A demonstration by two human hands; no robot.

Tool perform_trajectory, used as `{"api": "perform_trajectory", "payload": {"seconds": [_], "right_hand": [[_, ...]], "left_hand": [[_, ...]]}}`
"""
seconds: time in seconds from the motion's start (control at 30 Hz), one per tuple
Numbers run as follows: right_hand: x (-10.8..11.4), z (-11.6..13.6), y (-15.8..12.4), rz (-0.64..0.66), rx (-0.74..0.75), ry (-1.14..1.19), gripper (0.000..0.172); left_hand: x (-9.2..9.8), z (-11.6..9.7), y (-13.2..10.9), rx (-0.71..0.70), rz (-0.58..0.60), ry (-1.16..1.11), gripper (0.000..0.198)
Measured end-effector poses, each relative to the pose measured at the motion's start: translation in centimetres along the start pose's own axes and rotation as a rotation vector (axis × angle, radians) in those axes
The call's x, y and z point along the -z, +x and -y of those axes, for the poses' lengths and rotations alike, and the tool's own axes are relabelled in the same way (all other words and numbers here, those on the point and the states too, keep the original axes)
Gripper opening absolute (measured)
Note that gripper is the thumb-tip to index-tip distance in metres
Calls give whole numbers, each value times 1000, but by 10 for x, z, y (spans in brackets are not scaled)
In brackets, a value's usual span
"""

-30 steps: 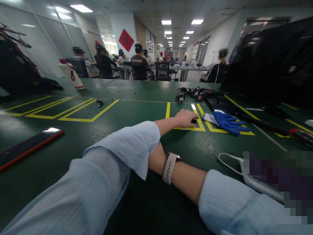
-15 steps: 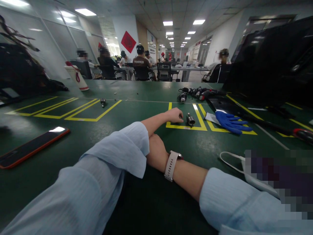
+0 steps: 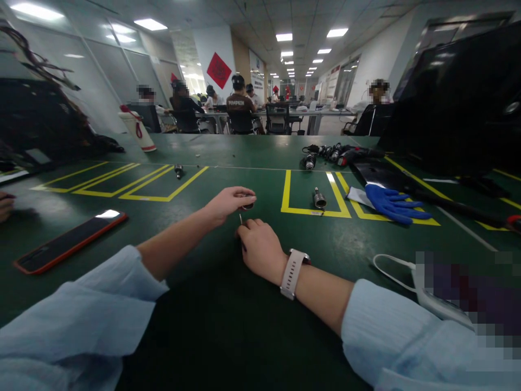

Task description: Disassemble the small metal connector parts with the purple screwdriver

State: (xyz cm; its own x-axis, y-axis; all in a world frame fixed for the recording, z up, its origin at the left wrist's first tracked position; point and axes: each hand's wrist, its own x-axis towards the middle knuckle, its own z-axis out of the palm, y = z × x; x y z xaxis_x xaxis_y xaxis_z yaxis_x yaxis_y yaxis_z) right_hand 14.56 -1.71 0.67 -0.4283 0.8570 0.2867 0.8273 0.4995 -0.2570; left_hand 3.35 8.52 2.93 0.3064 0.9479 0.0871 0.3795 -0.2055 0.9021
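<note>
My left hand (image 3: 228,202) hovers low over the green table (image 3: 211,304), its fingers pinched on a small dark round part (image 3: 248,206). Just below it, my right hand (image 3: 260,247), with a pale wristwatch (image 3: 293,266), rests on the table, closed on a thin metal pin (image 3: 241,219) that sticks up from the fist. The two hands nearly touch. A short metal cylinder (image 3: 318,199) stands inside a yellow-taped square (image 3: 315,213), to the right of both hands.
A red-cased phone (image 3: 69,241) lies at the left. A blue glove (image 3: 391,202), a heap of dark tools (image 3: 329,153) and a large black panel (image 3: 459,103) fill the right. A white cable (image 3: 391,263) lies near right. Another person's hand (image 3: 5,205) shows at the left edge; people sit behind.
My left hand let go of the metal cylinder in the yellow square and drew back left toward me. My arms uncrossed, so my right hand now shows.
</note>
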Motion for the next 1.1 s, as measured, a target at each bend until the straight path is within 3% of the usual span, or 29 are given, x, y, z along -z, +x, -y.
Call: {"api": "perform_trajectory", "payload": {"seconds": [0.13, 0.23, 0.4, 0.67, 0.83, 1.1], "right_hand": [[-2, -1, -1, -14, -9, 16, 23], [-3, -1, -3, -14, 2, 21, 22], [-5, 0, -6, -4, 20, -9, 20], [-3, 5, -8, 17, 62, -45, 20], [-2, 5, -9, 27, 70, -45, 22], [-6, 4, -8, -6, 72, 49, 20]], "left_hand": [[17, 19, -44, 64, -171, -78, 30], [17, 27, -66, 121, -202, -33, 38], [12, 38, -75, -120, -216, 118, 35], [8, 35, -80, -302, -146, 305, 28], [9, 28, -87, -426, -55, 484, 36], [24, 27, -95, -247, 43, 244, 35]]}}
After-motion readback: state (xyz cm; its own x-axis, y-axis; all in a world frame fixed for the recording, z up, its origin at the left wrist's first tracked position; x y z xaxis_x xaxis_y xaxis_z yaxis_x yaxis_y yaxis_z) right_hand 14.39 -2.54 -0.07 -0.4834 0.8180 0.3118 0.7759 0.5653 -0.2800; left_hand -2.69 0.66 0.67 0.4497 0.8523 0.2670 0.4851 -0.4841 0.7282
